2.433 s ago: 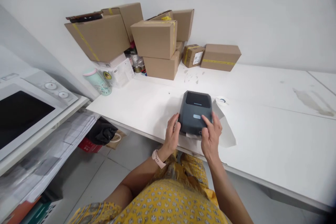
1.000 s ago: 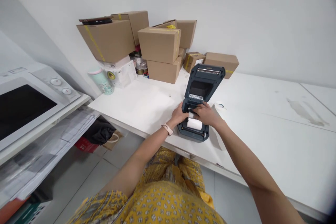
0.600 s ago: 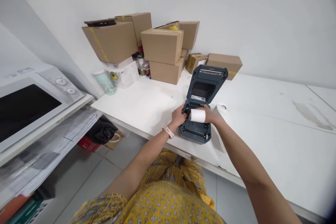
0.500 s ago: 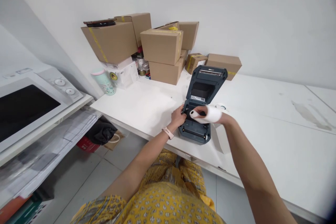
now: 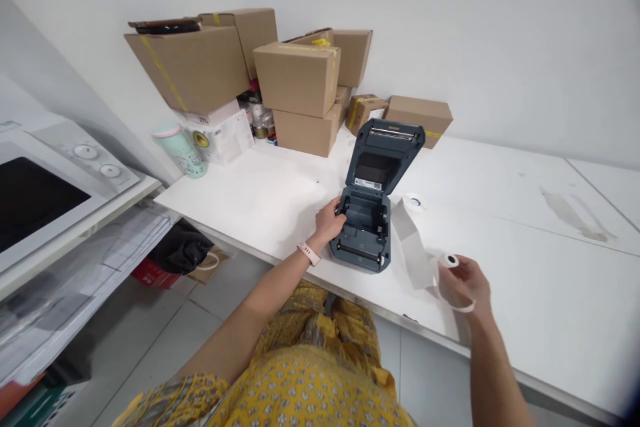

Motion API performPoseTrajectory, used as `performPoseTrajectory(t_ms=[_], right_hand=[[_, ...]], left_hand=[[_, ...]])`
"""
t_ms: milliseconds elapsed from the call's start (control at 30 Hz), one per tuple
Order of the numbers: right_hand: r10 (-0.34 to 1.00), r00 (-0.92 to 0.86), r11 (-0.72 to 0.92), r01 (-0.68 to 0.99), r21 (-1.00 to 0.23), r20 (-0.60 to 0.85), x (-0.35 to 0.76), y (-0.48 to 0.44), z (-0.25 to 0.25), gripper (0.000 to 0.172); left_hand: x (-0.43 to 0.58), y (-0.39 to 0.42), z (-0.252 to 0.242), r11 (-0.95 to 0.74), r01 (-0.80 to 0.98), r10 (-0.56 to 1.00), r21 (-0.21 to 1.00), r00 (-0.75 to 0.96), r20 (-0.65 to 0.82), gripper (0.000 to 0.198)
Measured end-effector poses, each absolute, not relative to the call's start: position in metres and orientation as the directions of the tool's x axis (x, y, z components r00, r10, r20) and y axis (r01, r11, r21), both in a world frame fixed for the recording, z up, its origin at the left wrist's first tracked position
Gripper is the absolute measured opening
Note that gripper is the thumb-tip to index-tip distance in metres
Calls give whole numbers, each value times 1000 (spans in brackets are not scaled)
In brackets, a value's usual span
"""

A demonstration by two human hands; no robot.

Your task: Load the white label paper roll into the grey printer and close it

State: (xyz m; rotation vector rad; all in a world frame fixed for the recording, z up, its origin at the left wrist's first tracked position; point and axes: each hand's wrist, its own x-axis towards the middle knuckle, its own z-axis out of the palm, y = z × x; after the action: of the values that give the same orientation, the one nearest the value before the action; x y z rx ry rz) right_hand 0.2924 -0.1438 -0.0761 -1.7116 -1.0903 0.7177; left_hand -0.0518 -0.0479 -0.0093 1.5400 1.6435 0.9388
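A dark grey label printer (image 5: 361, 240) stands on the white table with its lid (image 5: 387, 150) raised, and its inner bay shows no roll. My left hand (image 5: 329, 221) grips the printer's left edge, fingers curled over the rim. To the right of the printer, my right hand (image 5: 473, 287) is closed round a small white paper roll (image 5: 449, 260). A loose paper strip (image 5: 411, 243) lies between the printer and that roll, and a loop of it hangs by my wrist. Behind the strip is another white roll (image 5: 416, 202), lying flat.
Cardboard boxes (image 5: 295, 80) are stacked at the back against the wall. A mint tumbler (image 5: 183, 152) stands beside a white box (image 5: 225, 137) at the left. A microwave (image 5: 45, 180) sits on a shelf further left. The table's front edge (image 5: 380, 310) runs close to my body.
My right hand has drawn the paper roll out from over the printer's bay, to the right and nearer me. The left hand stays on the printer's edge.
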Motion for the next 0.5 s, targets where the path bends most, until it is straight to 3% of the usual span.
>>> performPoseTrajectory(t_ms=[133, 267, 400, 500], right_hand=[[880, 473, -227, 512, -828, 51, 268, -141, -87, 49], [918, 392, -173, 518, -838, 53, 266, -138, -79, 54], [958, 286, -105, 254, -961, -29, 292, -147, -67, 60], [909, 417, -54, 76, -996, -18, 315, -136, -55, 47]], left_hand=[[-52, -47, -11, 35, 501, 998, 864, -62, -5, 67], [-51, -47, -11, 38, 487, 998, 873, -65, -8, 67], [-51, -46, -10, 34, 492, 998, 870, -57, -7, 67], [-51, -46, -10, 24, 505, 999, 863, -48, 1, 67]])
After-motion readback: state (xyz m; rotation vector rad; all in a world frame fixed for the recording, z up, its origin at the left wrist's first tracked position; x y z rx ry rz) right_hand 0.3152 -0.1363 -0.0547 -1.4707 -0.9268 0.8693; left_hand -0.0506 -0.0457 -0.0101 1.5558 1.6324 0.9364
